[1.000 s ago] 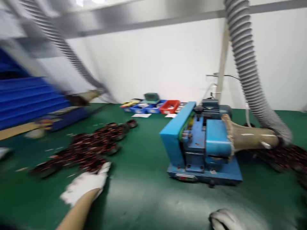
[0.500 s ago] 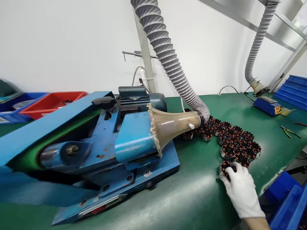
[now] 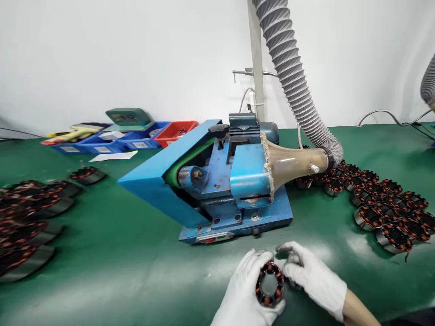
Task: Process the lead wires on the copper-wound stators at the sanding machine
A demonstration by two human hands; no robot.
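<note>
My left hand (image 3: 245,290), in a white glove, is closed round a motor stator (image 3: 261,296), a ring with copper windings. The stator is tipped so its round opening faces me, above the front of the green bench. My right hand (image 3: 311,276), also gloved in white, is close by on the stator's right, with its fingers curled. Something dark shows beneath those fingers, but I cannot tell what it is. Just beyond both hands stands a blue belt grinding machine (image 3: 217,206), with a tan funnel (image 3: 295,162) on its right end.
Several stators (image 3: 394,237) crowd the right side of the green bench (image 3: 136,271). Another blurred group of stators (image 3: 50,206) sits at left. Blue bins (image 3: 105,147) and a red bin (image 3: 175,133) line the back. A grey ribbed hose (image 3: 288,68) rises from the funnel.
The view has swung left. My right hand has left the right-hand group, and the stator it touched is gone from there. My left hand has come into view holding a stator.
</note>
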